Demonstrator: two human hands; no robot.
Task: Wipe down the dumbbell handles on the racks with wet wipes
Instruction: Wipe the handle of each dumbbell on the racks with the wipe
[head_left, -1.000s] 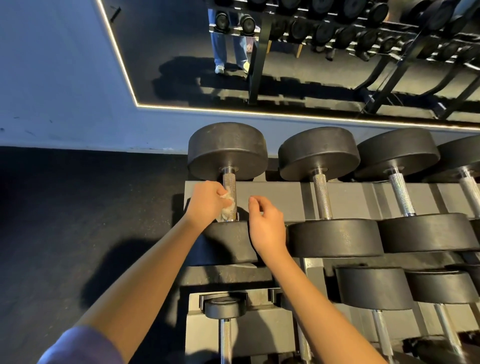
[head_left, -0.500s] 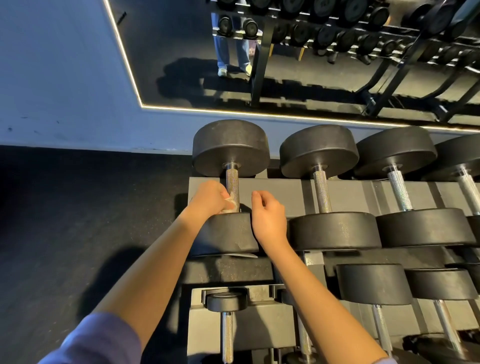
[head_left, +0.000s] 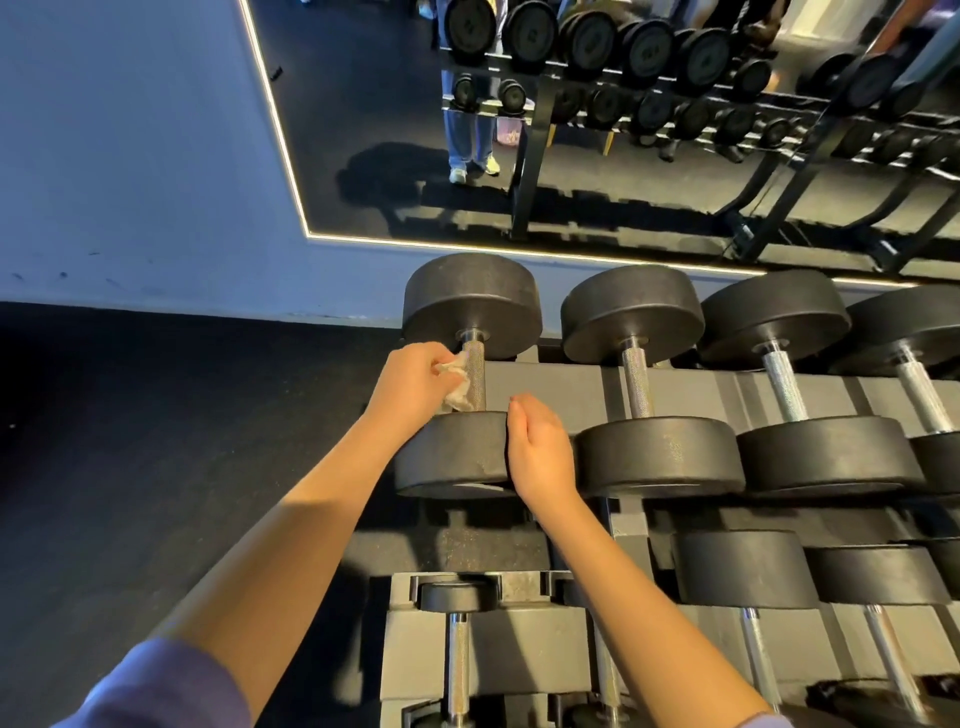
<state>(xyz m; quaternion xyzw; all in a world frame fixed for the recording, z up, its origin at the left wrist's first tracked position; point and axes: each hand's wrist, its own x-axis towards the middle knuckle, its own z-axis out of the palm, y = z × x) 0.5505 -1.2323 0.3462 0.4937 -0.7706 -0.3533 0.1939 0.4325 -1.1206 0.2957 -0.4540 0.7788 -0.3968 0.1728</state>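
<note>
My left hand (head_left: 413, 384) grips a crumpled white wet wipe (head_left: 456, 383) and presses it against the left side of the knurled steel handle (head_left: 474, 374) of the leftmost dumbbell (head_left: 470, 304) on the top rack shelf. My right hand (head_left: 540, 449) rests against the right edge of that dumbbell's near black head (head_left: 452, 457), fingers loosely curled and holding nothing. To the right, the neighbouring dumbbell handle (head_left: 636, 382) stands bare.
More black dumbbells (head_left: 779, 384) line the grey rack (head_left: 550, 387) to the right, with smaller ones on lower shelves (head_left: 460, 649). Dark rubber floor (head_left: 156, 441) lies to the left. A wall mirror (head_left: 571, 130) behind reflects other racks and a person's legs.
My left hand with the wipe has slid along the handle away from the near head toward the far head. My right hand stays beside the near head.
</note>
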